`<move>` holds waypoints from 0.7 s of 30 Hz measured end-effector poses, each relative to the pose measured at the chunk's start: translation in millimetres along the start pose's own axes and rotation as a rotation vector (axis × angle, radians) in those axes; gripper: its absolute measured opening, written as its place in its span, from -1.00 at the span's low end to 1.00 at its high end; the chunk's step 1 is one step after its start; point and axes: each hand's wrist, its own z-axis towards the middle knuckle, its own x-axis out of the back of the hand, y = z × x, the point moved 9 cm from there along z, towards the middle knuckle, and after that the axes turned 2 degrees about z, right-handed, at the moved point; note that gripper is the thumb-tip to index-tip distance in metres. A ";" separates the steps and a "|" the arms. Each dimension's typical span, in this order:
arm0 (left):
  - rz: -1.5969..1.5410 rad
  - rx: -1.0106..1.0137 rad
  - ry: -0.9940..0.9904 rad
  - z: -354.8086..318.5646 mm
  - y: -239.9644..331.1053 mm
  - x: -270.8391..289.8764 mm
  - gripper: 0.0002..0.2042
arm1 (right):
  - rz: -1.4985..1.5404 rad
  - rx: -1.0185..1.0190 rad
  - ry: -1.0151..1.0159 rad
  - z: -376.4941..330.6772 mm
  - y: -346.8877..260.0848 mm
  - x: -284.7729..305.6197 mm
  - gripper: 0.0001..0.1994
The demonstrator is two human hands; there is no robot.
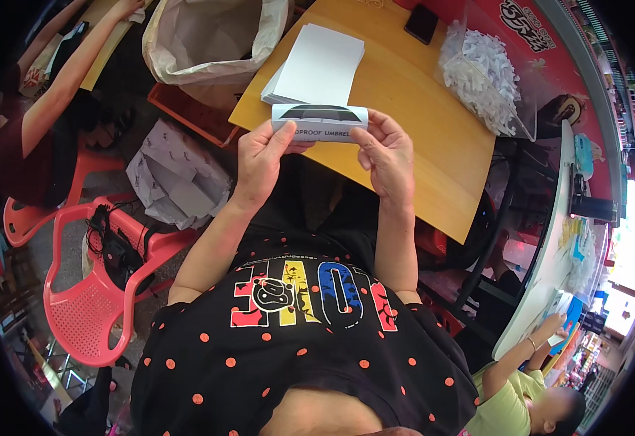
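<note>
Between my two hands is a printed paper sheet (pixel 321 125), bent over into a short curved band with a dark umbrella picture on it. My left hand (pixel 260 158) pinches its left end, thumb on the front face. At the right end my right hand (pixel 388 154) grips it with curled fingers and thumb. The paper is held over the near edge of a yellow wooden table (pixel 433 163). Just beyond it lies a stack of white sheets (pixel 322 64), slightly fanned at its left side.
A clear bin (pixel 481 76) full of white paper strips stands at the table's right, near a black phone (pixel 421 24). Left of the table are an open white sack (pixel 208 40), a crumpled paper bundle (pixel 175 174) and a red plastic chair (pixel 88 312). Other people work at both sides.
</note>
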 end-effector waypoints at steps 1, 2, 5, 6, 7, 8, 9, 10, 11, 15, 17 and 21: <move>0.015 -0.005 -0.007 -0.2 0.4 -1.5 -0.72 | -0.014 -0.042 -0.027 -3.0 4.1 -4.9 -0.79; 0.005 0.005 -0.016 -0.2 -1.6 -3.1 -0.73 | -0.030 -0.082 -0.053 -5.2 8.9 -9.2 -0.78; -0.039 0.076 -0.031 1.1 -10.0 -5.6 -0.75 | 0.037 -0.040 -0.046 -4.8 14.5 -12.1 -0.80; -0.063 0.128 -0.026 1.8 -12.6 -5.5 -0.76 | 0.062 -0.024 -0.033 -4.7 14.9 -12.0 -0.80; -0.088 0.180 -0.021 1.4 -14.9 -6.0 -0.77 | 0.066 -0.015 -0.024 -4.8 16.4 -11.1 -0.81; -0.051 0.180 -0.018 1.4 -12.2 -7.0 -0.76 | 0.071 -0.006 -0.014 -4.9 18.6 -10.4 -0.81; -0.013 0.179 -0.015 1.4 -9.6 -9.3 -0.75 | 0.075 0.003 -0.004 -5.1 20.0 -10.0 -0.82; 0.024 0.178 -0.012 1.4 -8.4 -11.5 -0.72 | 0.060 0.007 -0.005 -5.0 21.1 -10.9 -0.82; 0.025 0.188 0.031 2.2 -11.8 -9.1 -0.63 | 0.044 0.009 -0.007 -5.1 22.4 -12.0 -0.82; 0.107 0.086 0.124 3.8 -2.4 -12.8 -0.73 | 0.046 0.014 -0.015 -7.3 22.6 -15.8 -0.82; 0.013 0.052 0.132 8.1 -10.2 -10.7 -0.76 | 0.037 0.016 -0.018 -8.7 23.0 -16.0 -0.83; 0.015 0.102 0.091 9.4 -19.1 -1.4 -0.82 | 0.038 0.022 -0.014 -8.7 27.0 -15.3 -0.83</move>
